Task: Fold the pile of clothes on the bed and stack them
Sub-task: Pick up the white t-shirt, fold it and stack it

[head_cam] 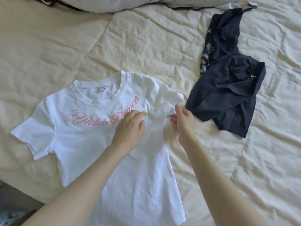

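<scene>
White T-shirt [91, 141] lies print-up on the bed [48, 54], left sleeve spread, no fold made yet. Left hand [128, 126] rests on the chest, fingers relaxed, nothing gripped. Right hand [184, 119] pinches the right sleeve's hem. Dark garment [228, 88] lies crumpled just beside, unfolded; no stack started. Bed edge sits close at lower left; open quilt beyond the collar.

T-shirt [91, 144] flat on bed [48, 46] — crumpled garment [228, 88] right, pillow [130, 4] behind.
</scene>
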A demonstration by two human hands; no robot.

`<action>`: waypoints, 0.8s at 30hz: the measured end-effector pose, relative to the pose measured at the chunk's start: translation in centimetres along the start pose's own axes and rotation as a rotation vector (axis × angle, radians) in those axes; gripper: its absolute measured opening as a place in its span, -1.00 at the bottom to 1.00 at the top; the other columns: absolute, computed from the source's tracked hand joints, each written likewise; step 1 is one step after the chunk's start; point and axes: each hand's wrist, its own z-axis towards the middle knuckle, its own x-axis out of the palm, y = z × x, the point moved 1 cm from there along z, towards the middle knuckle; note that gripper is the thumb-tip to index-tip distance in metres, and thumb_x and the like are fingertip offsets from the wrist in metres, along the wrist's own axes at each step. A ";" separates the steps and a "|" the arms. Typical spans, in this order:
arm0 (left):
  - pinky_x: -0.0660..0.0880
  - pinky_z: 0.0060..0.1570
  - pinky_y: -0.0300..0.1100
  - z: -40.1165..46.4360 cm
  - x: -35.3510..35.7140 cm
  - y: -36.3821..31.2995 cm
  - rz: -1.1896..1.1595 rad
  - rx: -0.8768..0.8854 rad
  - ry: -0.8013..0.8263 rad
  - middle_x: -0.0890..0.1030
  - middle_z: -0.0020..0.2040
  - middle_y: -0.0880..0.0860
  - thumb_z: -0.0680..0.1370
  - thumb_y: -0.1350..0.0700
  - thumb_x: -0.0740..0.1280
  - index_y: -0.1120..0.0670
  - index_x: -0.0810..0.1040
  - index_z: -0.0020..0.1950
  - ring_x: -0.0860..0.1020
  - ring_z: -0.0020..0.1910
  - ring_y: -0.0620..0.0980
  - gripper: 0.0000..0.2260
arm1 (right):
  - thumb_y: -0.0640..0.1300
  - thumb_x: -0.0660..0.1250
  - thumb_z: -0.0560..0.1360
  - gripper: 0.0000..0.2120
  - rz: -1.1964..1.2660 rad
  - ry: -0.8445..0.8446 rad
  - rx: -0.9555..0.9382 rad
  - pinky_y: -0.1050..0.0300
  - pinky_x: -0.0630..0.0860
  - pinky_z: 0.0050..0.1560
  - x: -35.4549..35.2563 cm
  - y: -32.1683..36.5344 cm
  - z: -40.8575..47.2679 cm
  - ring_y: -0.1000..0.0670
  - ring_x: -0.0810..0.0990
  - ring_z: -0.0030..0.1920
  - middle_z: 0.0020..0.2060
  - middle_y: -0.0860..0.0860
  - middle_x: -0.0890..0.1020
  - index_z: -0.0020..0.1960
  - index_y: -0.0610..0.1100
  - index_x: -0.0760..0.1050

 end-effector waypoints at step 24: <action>0.46 -0.44 -0.17 2.0 8.0 -6.6 0.057 0.170 -0.321 0.52 -0.39 0.08 0.28 0.37 0.43 0.21 0.52 -0.23 0.53 -0.41 0.08 -0.84 | -0.20 0.44 0.44 -0.76 0.181 0.147 0.343 0.17 0.52 -0.25 -1.6 8.5 7.4 -0.02 0.64 -0.12 -0.03 -0.07 0.65 0.08 -0.23 0.53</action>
